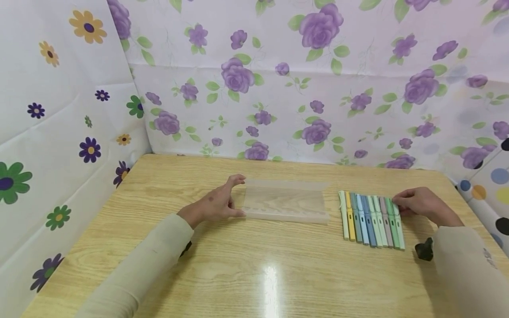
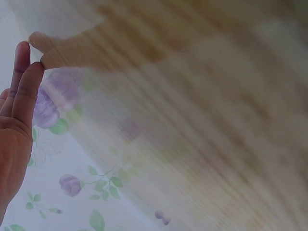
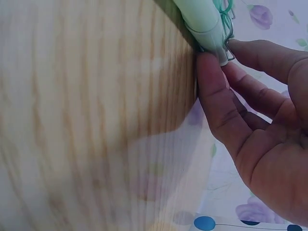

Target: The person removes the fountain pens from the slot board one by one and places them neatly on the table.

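A clear plastic tray (image 1: 284, 201) with raised long sides lies in the middle of the table. My left hand (image 1: 216, 203) holds its left end, thumb at the near side and fingers at the far side. In the left wrist view, the fingers of that hand (image 2: 21, 101) show at the left edge; the thumb is hidden. To the right of the tray, several capped pens (image 1: 367, 221) lie side by side in green, yellow, blue and mauve. My right hand (image 1: 423, 204) pinches the far end of the rightmost pale green pen (image 3: 202, 19), beside its wire clip.
The wood-grain table (image 1: 222, 274) has a bright reflection near its front. A sheet with purple flowers (image 1: 238, 75) hangs along the back edge, and another flowered sheet (image 1: 59, 145) stands at the left. A dotted sheet (image 1: 489, 194) borders the right side.
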Demonstrator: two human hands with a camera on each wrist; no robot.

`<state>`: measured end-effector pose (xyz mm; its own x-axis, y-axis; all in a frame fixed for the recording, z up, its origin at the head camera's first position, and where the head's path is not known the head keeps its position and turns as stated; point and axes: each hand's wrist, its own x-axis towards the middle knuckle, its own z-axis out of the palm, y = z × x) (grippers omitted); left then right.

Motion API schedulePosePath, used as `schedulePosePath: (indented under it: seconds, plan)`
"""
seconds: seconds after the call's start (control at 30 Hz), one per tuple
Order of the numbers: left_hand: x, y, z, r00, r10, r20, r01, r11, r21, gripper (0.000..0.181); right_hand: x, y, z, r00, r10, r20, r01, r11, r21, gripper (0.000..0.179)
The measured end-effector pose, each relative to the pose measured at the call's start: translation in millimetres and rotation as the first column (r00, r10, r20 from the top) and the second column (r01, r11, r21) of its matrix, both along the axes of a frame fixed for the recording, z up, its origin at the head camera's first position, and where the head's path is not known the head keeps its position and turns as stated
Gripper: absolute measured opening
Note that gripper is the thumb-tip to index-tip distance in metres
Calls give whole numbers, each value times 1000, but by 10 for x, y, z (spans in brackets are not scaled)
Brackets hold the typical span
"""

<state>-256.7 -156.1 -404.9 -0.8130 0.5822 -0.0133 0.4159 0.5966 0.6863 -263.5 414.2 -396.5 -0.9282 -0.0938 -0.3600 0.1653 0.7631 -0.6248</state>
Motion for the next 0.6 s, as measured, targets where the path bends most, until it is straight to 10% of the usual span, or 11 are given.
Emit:
schedulePosePath:
  seconds: [0.6]
  plan:
    - [48,30,17,998,16,69,-16,1000,-5,98,79,34,-5,1000,-15,-19,16,999,28,62]
